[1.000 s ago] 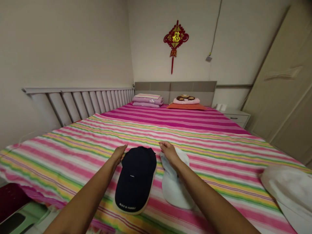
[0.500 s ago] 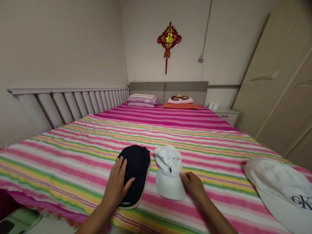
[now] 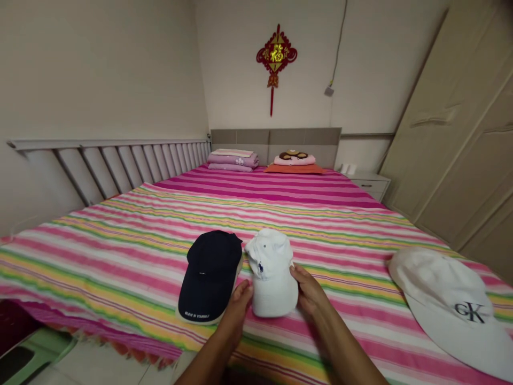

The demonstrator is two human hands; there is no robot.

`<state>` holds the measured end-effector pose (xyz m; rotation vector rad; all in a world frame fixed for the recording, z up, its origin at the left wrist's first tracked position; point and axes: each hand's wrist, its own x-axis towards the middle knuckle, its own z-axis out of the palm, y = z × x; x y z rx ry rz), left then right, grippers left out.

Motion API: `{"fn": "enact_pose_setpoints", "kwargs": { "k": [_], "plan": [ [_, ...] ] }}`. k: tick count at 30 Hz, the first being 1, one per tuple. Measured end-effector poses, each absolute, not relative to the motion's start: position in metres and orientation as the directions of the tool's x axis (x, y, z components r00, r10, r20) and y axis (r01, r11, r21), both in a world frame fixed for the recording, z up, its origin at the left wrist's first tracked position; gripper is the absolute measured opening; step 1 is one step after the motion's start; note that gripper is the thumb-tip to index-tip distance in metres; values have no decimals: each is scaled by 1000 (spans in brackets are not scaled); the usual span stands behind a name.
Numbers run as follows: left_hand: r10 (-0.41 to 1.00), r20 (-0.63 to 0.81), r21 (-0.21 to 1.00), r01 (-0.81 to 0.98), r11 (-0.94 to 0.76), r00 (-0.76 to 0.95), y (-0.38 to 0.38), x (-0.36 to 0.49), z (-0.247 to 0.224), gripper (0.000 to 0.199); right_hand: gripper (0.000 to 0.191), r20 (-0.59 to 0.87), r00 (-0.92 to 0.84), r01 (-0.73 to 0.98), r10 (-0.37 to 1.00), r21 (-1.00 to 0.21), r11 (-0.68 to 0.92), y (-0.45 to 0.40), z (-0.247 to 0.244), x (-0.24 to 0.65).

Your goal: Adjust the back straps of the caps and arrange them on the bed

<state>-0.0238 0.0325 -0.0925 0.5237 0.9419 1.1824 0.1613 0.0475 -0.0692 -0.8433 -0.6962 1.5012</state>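
Observation:
A white baseball cap [image 3: 274, 291] with a small dark horse-rider emblem is between my two hands, its brim toward me. My right hand [image 3: 308, 291] grips its right edge, thumb on top and the other fingers partly hidden. At the left edge of the brim, my left hand [image 3: 237, 307] pinches with its fingertips. Just left of it, a navy baseball cap [image 3: 210, 283] with white lettering on the brim lies on the striped blanket, partly behind my left hand. A larger white cap [image 3: 449, 299] with dark letters lies far to the right, apart from both hands.
The striped blanket [image 3: 132, 235] covers the near part of the bed. Folded bedding [image 3: 232, 161] and a pink-and-orange stack [image 3: 294, 163] lie by the headboard [image 3: 304, 140]. A green stool [image 3: 44, 347] stands at lower left, and a nightstand [image 3: 371, 184] at back right.
My left hand has left the navy cap and moved right to the white cap's brim. The white cap has turned slightly under my hands. The navy cap now shows its lettering fully.

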Motion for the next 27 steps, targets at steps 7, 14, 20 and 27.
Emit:
{"fn": "enact_pose_setpoints", "kwargs": {
  "k": [7, 14, 20, 27],
  "plan": [
    [853, -264, 480, -706, 520, 449, 20, -24, -61, 49, 33, -94, -241, -599, 966, -769, -224, -29, -74, 197],
    [773, -244, 471, -626, 622, 585, 5, -7, -44, 24, 33, -143, -316, -498, 938, -817, -292, -90, -79, 224],
    [799, -83, 599, -611, 518, 596, -24, 14, -27, 31, 36, -72, -175, -559, 982, -814, -160, -109, -53, 228],
    [686, -76, 645, -489, 587, 723, -48, 21, -10, 21, 19, -124, -126, -549, 984, -817, -173, -110, -36, 222]
  ]
}}
